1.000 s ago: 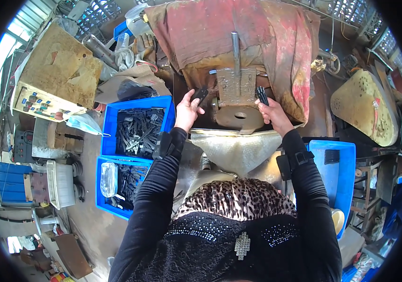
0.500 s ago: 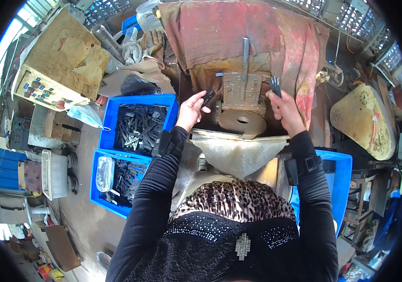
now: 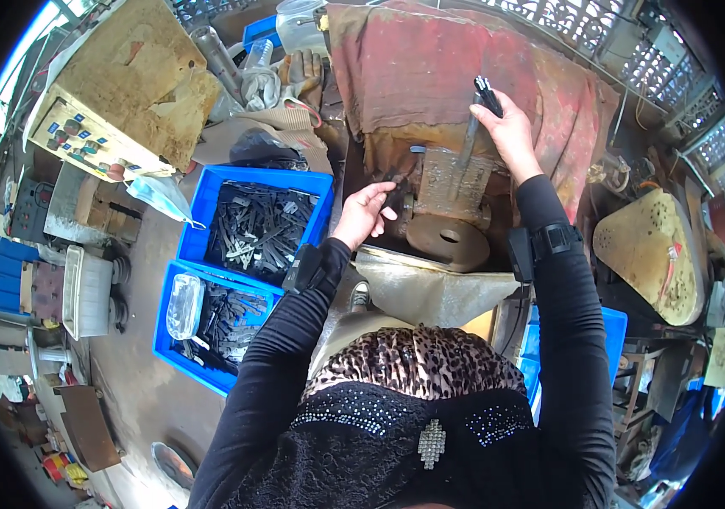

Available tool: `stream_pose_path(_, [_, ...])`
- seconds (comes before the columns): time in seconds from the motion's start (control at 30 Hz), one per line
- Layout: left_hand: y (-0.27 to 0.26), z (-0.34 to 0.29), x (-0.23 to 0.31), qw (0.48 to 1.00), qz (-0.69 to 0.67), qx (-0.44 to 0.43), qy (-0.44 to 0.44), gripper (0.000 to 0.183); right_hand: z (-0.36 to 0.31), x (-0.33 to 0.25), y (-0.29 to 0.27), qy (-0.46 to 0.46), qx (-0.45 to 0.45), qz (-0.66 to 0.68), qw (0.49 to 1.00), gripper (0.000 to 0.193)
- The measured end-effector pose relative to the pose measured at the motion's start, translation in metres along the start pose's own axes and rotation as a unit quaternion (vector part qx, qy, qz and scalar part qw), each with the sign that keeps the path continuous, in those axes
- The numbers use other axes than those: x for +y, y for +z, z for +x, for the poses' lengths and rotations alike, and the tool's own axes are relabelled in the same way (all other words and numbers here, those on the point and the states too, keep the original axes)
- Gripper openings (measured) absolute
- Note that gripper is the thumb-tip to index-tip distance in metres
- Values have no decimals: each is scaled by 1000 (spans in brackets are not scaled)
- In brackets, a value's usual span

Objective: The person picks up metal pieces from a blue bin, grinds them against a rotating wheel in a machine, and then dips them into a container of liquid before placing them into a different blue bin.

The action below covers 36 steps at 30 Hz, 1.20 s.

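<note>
My right hand (image 3: 508, 136) is closed around a bundle of thin dark strips (image 3: 487, 96) with pale ends. It is raised beside the top of an upright metal rod (image 3: 468, 140); whether it touches the rod I cannot tell. Lower and to the left, the fingertips of my left hand (image 3: 366, 214) are pinched, apparently on a small dark strip (image 3: 397, 190) that blends into the dark background. Between and just beyond the hands stands a rusty, wet metal block (image 3: 445, 182), with a round brown disc (image 3: 447, 243) with a central hole in front of it.
Two blue bins (image 3: 195, 216) of dark strips stand at left, the nearer holding a clear plastic box (image 3: 184, 305). A stained red cloth (image 3: 430, 72) drapes behind the block. A control box with knobs (image 3: 83, 144) is far left. Another blue bin (image 3: 614, 339) stands at right.
My right hand has gone up and away from me with its bundle, to the rod's top. My left hand stays near the block's left side. The whole view has shifted and turned slightly.
</note>
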<state>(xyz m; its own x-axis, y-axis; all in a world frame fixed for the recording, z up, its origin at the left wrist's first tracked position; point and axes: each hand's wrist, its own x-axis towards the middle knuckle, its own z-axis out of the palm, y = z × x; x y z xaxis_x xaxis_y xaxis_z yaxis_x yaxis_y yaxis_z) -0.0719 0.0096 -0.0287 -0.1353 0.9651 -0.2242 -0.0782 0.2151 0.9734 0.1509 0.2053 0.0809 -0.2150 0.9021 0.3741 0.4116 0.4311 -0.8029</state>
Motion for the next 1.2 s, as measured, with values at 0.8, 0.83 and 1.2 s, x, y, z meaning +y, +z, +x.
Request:
stream_pose_path(0.8, [-3, 17, -23, 993, 109, 9, -44, 14, 25, -8, 14, 40, -9, -123, 992, 31])
stream_pose_path(0.83, [-5, 16, -21, 991, 125, 3, -41, 9, 25, -8, 13, 39, -12, -125, 991, 30])
stream_pose_path(1.2, [4, 4, 6, 991, 105, 53, -64, 15, 24, -10, 14, 22, -7, -139, 990, 30])
